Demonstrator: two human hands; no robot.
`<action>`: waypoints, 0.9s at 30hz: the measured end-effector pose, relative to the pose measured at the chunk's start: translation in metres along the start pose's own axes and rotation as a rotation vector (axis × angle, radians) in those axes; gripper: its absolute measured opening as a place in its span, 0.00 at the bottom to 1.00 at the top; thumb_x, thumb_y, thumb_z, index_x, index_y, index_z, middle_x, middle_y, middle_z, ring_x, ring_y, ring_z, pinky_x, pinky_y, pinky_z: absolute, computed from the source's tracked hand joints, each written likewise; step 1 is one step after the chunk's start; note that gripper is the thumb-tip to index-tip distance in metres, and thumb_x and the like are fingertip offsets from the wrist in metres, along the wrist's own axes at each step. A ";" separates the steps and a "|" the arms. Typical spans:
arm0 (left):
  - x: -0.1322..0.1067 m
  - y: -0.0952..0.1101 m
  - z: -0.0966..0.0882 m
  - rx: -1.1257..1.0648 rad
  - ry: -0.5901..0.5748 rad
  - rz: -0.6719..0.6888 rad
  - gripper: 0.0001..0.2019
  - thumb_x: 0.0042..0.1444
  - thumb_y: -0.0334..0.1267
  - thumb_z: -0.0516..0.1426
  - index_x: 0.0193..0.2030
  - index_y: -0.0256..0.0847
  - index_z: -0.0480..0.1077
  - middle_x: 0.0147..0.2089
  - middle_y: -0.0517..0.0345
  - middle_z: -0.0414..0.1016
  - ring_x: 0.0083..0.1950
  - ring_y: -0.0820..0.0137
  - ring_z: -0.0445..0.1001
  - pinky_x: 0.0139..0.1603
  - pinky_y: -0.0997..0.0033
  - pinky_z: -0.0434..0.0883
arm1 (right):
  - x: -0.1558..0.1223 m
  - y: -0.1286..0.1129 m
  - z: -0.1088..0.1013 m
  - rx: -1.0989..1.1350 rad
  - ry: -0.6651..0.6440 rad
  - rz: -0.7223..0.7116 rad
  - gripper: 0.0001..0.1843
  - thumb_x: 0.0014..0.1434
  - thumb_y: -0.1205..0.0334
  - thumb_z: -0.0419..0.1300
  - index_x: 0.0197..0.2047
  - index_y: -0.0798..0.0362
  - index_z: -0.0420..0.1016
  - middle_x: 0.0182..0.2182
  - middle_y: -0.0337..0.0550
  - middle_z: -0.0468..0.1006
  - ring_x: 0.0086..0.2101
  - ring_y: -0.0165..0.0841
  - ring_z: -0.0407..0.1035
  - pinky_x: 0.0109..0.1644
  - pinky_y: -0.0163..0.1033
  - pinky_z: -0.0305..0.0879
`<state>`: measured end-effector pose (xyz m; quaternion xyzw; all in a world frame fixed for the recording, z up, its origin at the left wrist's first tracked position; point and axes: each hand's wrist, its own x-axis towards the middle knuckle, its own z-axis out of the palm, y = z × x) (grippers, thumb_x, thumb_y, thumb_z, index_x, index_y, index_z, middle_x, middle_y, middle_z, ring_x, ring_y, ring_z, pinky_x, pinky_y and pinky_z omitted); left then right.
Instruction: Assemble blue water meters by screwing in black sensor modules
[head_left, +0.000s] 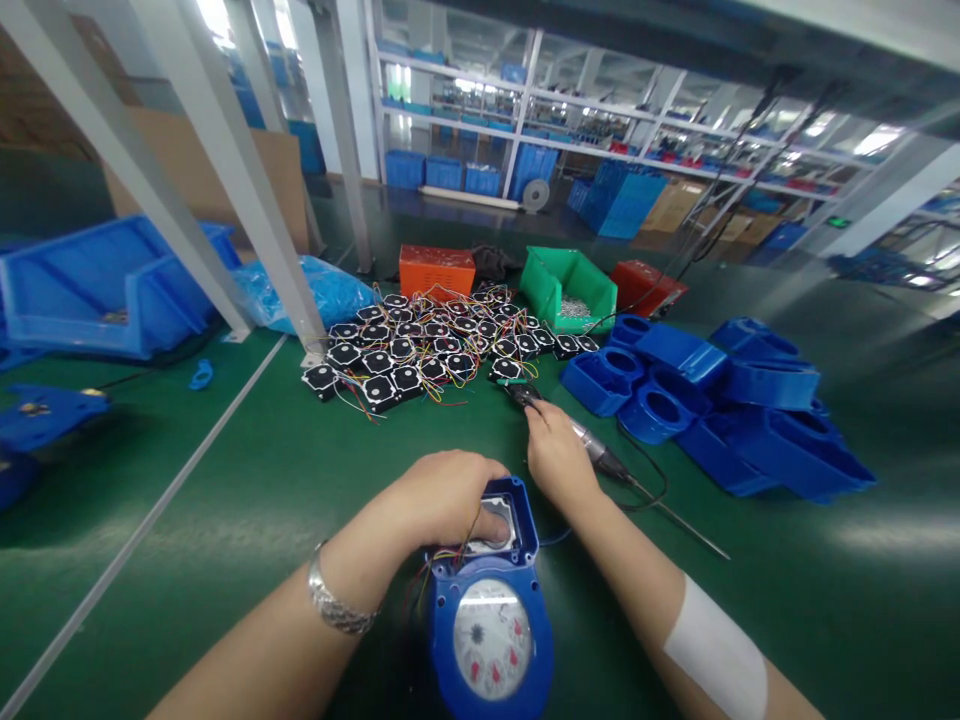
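Note:
A blue water meter (540, 620) sits in front of me, its round dial facing up with small red pointers. My left hand (442, 500) grips the top of its box-shaped compartment, thumb pressed on a module (501, 512) with a white rim inside. Thin coloured wires (450, 556) hang out at the compartment's left side. My right hand (562, 460) is closed around an electric screwdriver (594, 448), which lies slanted over the green surface. Its long thin rod points down to the right. Beyond it lie many black modules (401, 350) with white rims and loose wires.
Blue plastic housings (772, 440) are heaped at the right. A green bin (566, 285) of small metal parts stands between an orange box (436, 270) and a red box (649, 287). White posts (247, 170), a blue bag (319, 290) and a blue bin (112, 290) are at the left.

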<state>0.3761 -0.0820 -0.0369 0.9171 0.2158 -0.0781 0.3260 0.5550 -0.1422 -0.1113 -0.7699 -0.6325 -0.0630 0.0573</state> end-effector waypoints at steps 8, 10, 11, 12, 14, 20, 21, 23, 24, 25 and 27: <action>-0.009 0.003 0.012 -0.019 0.067 -0.072 0.20 0.44 0.46 0.56 0.46 0.49 0.67 0.40 0.55 0.76 0.40 0.58 0.73 0.36 0.64 0.67 | -0.007 -0.011 0.004 -0.110 -0.051 0.157 0.27 0.56 0.69 0.48 0.58 0.72 0.54 0.55 0.62 0.50 0.56 0.47 0.45 0.62 0.47 0.44; -0.011 0.006 0.013 -0.023 0.078 -0.089 0.20 0.44 0.46 0.56 0.47 0.48 0.67 0.41 0.54 0.76 0.40 0.57 0.73 0.37 0.63 0.68 | -0.004 -0.009 -0.001 -0.123 -0.072 0.206 0.27 0.56 0.69 0.47 0.58 0.70 0.54 0.55 0.62 0.51 0.55 0.47 0.47 0.60 0.48 0.47; -0.012 0.007 0.013 -0.018 0.077 -0.096 0.20 0.45 0.45 0.55 0.47 0.47 0.67 0.41 0.54 0.76 0.40 0.57 0.73 0.37 0.63 0.68 | -0.001 -0.007 -0.004 -0.127 -0.087 0.238 0.26 0.57 0.69 0.46 0.58 0.69 0.54 0.53 0.62 0.54 0.54 0.47 0.50 0.58 0.50 0.50; -0.013 0.008 0.013 -0.014 0.076 -0.101 0.20 0.45 0.45 0.55 0.47 0.47 0.67 0.41 0.53 0.76 0.41 0.57 0.73 0.37 0.63 0.68 | 0.002 -0.004 -0.006 -0.129 -0.104 0.276 0.26 0.56 0.70 0.45 0.58 0.68 0.54 0.51 0.63 0.57 0.51 0.48 0.54 0.54 0.51 0.54; -0.013 0.009 0.013 -0.017 0.066 -0.104 0.20 0.45 0.46 0.55 0.47 0.47 0.67 0.42 0.54 0.75 0.41 0.58 0.73 0.38 0.65 0.68 | 0.008 0.005 -0.008 -0.120 -0.149 0.346 0.24 0.55 0.71 0.45 0.56 0.66 0.57 0.43 0.62 0.64 0.44 0.47 0.62 0.46 0.53 0.59; -0.011 0.005 0.012 -0.083 0.055 -0.099 0.22 0.43 0.46 0.56 0.48 0.48 0.66 0.42 0.56 0.75 0.42 0.60 0.73 0.40 0.65 0.67 | 0.024 0.026 -0.036 -0.007 -0.201 0.317 0.22 0.45 0.73 0.54 0.46 0.60 0.67 0.37 0.52 0.68 0.38 0.38 0.66 0.41 0.38 0.63; -0.011 0.005 0.012 -0.096 0.054 -0.100 0.22 0.43 0.46 0.56 0.48 0.48 0.66 0.42 0.56 0.75 0.42 0.59 0.73 0.40 0.64 0.67 | 0.025 0.026 -0.052 0.008 -0.176 0.302 0.24 0.45 0.72 0.55 0.48 0.59 0.66 0.38 0.51 0.68 0.39 0.37 0.65 0.42 0.36 0.62; -0.010 0.005 0.013 -0.107 0.049 -0.102 0.22 0.43 0.45 0.57 0.48 0.48 0.66 0.42 0.56 0.75 0.42 0.58 0.73 0.40 0.63 0.67 | 0.023 0.025 -0.091 0.056 -0.078 0.292 0.26 0.46 0.69 0.57 0.51 0.60 0.63 0.40 0.50 0.68 0.40 0.34 0.64 0.42 0.33 0.62; -0.010 0.006 0.013 -0.105 0.047 -0.105 0.22 0.43 0.45 0.57 0.48 0.48 0.66 0.42 0.55 0.75 0.42 0.58 0.73 0.40 0.62 0.67 | 0.021 0.024 -0.112 0.086 -0.018 0.309 0.24 0.48 0.66 0.56 0.50 0.63 0.63 0.38 0.49 0.69 0.36 0.32 0.65 0.38 0.33 0.62; -0.010 0.006 0.012 -0.100 0.045 -0.110 0.22 0.43 0.45 0.57 0.48 0.49 0.66 0.42 0.55 0.75 0.42 0.57 0.73 0.40 0.61 0.67 | 0.018 0.025 -0.131 0.198 0.116 0.325 0.24 0.49 0.63 0.57 0.49 0.66 0.64 0.36 0.51 0.69 0.32 0.30 0.65 0.34 0.33 0.60; -0.009 0.008 0.012 -0.087 0.048 -0.127 0.23 0.43 0.46 0.57 0.48 0.48 0.66 0.43 0.53 0.75 0.43 0.54 0.72 0.40 0.58 0.67 | 0.012 0.028 -0.161 0.303 0.234 0.218 0.25 0.57 0.58 0.48 0.51 0.69 0.62 0.41 0.54 0.68 0.33 0.29 0.64 0.33 0.34 0.58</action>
